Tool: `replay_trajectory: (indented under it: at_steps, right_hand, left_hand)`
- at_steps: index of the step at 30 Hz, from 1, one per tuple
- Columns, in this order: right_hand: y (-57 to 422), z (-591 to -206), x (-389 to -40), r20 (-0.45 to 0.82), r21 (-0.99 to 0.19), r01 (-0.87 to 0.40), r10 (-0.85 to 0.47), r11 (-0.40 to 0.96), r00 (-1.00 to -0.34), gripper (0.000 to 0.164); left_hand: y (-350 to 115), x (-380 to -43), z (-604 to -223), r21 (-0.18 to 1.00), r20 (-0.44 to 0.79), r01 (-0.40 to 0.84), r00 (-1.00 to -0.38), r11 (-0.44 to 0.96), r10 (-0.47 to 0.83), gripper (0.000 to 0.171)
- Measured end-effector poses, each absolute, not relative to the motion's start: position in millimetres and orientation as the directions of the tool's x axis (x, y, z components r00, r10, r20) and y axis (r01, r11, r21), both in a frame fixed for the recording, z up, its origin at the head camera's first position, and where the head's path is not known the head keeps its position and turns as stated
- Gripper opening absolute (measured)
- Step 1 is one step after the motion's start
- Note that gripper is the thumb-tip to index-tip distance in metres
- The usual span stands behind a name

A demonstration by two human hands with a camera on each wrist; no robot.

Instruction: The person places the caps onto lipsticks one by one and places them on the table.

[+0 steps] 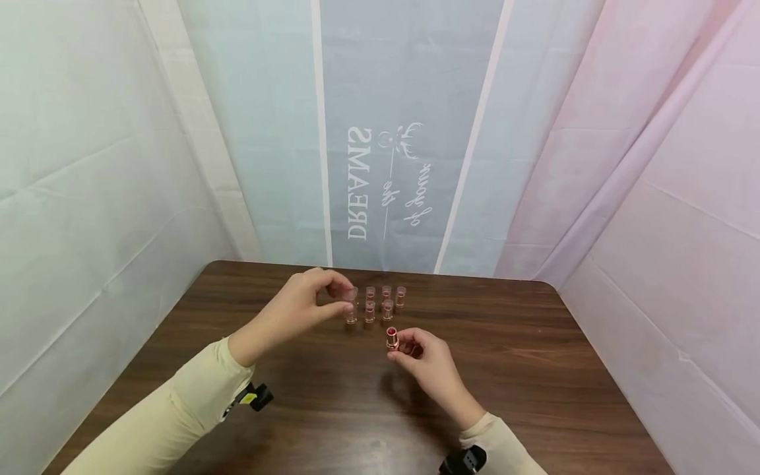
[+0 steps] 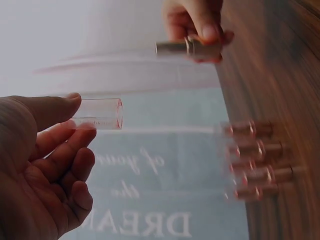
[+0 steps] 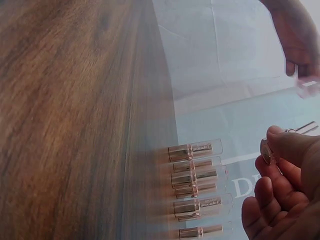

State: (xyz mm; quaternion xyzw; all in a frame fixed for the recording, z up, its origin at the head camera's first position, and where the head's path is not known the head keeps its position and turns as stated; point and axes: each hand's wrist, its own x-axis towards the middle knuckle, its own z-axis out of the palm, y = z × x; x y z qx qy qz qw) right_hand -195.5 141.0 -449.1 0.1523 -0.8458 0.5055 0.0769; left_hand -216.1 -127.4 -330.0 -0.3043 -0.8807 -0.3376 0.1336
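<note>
My left hand (image 1: 305, 300) pinches a clear lipstick cap (image 2: 105, 114) between thumb and fingers, above the table and apart from the tube. Lower and to the right, my right hand (image 1: 430, 359) holds an uncapped rose-gold lipstick (image 1: 392, 338) by its base, with red showing at its upper end. In the right wrist view, the same lipstick's base (image 3: 266, 151) is between thumb and fingers. Several capped lipsticks (image 1: 370, 311) stand upright in two rows just beyond the hands. The left hand's fingertips overlap the leftmost ones in the head view.
The dark wood-grain table (image 1: 510, 382) spreads around the hands. A printed fabric backdrop (image 1: 410, 66) hangs behind its far edge, and pale cloth (image 1: 683, 297) hangs along both sides. A black wrist camera (image 1: 463, 460) is worn on the right sleeve.
</note>
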Motion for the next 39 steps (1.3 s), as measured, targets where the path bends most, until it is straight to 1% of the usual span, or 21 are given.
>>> replay_trajectory:
  at_steps: [4, 9, 14, 19, 22, 24, 27, 30, 33, 39]
  right_hand:
    - [140.4, -447.2, -195.5, 0.316, -0.833, -0.356, -0.165, 0.424, -0.934, 0.020]
    - [138.9, -448.3, -196.4, 0.350, -0.821, -0.392, -0.176, 0.414, -0.920, 0.019]
    - [137.2, -448.4, -196.4, 0.325, -0.836, -0.370, -0.177, 0.406, -0.929, 0.019]
    - [133.5, -437.7, -190.3, 0.291, -0.842, -0.339, -0.176, 0.419, -0.940, 0.017]
    - [131.1, -424.0, -182.1, 0.293, -0.841, -0.344, -0.183, 0.418, -0.938, 0.016]
    - [130.0, -418.1, -177.3, 0.318, -0.837, -0.368, -0.186, 0.405, -0.930, 0.016]
    - [129.6, -412.3, -173.1, 0.321, -0.837, -0.368, -0.183, 0.404, -0.929, 0.016]
    - [130.2, -415.3, -174.4, 0.323, -0.837, -0.366, -0.173, 0.406, -0.930, 0.017]
    - [132.3, -427.1, -180.9, 0.327, -0.835, -0.368, -0.170, 0.409, -0.930, 0.018]
    - [138.2, -443.6, -189.5, 0.380, -0.819, -0.425, -0.190, 0.386, -0.905, 0.020]
  left_hand:
    - [-106.8, -215.9, -318.4, 0.542, 0.416, 0.637, -0.770, 0.548, 0.484, 0.021]
    - [-91.1, -215.6, -314.2, 0.577, 0.388, 0.638, -0.764, 0.510, 0.516, 0.019]
    - [-83.5, -214.4, -315.4, 0.608, 0.358, 0.632, -0.758, 0.480, 0.545, 0.020]
    - [-77.9, -213.9, -318.7, 0.588, 0.358, 0.648, -0.746, 0.484, 0.562, 0.020]
    - [-74.5, -214.1, -321.2, 0.562, 0.366, 0.665, -0.733, 0.492, 0.573, 0.019]
    - [-72.7, -213.6, -322.7, 0.559, 0.361, 0.671, -0.727, 0.488, 0.584, 0.019]
    - [-70.5, -213.3, -324.7, 0.567, 0.344, 0.667, -0.725, 0.484, 0.597, 0.017]
    - [-68.5, -213.1, -325.8, 0.568, 0.335, 0.664, -0.727, 0.486, 0.600, 0.016]
    - [-66.8, -213.3, -326.1, 0.557, 0.338, 0.664, -0.730, 0.499, 0.594, 0.015]
    - [-64.4, -213.0, -328.6, 0.548, 0.323, 0.658, -0.736, 0.516, 0.596, 0.015]
